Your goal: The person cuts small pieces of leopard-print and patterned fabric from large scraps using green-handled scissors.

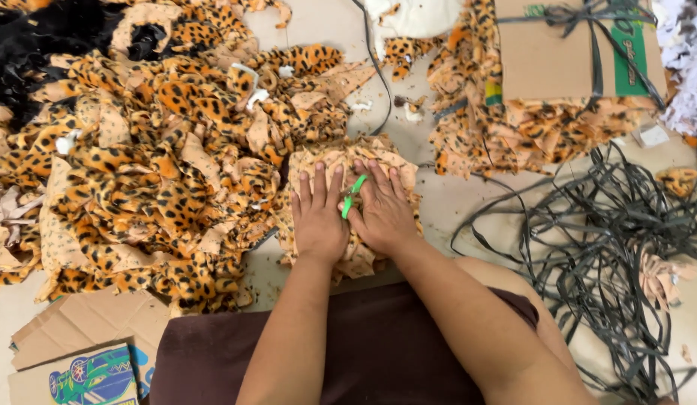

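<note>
My left hand (318, 217) lies flat, fingers spread, on a small stack of leopard-print fabric pieces (318, 161) on the floor in front of me. My right hand (383, 210) presses down on the same stack beside it, with a small green tool (353, 195) caught between its thumb and forefinger. Both palms face down and the hands touch at the thumbs. The stack shows pale fabric backing on top.
A large heap of leopard-print pieces (138, 150) fills the left. A tied bundle under cardboard (558, 52) sits top right. Tangled dark strapping (611, 240) lies to the right. Flattened cardboard (86, 337) is at bottom left, black fur (33, 45) top left.
</note>
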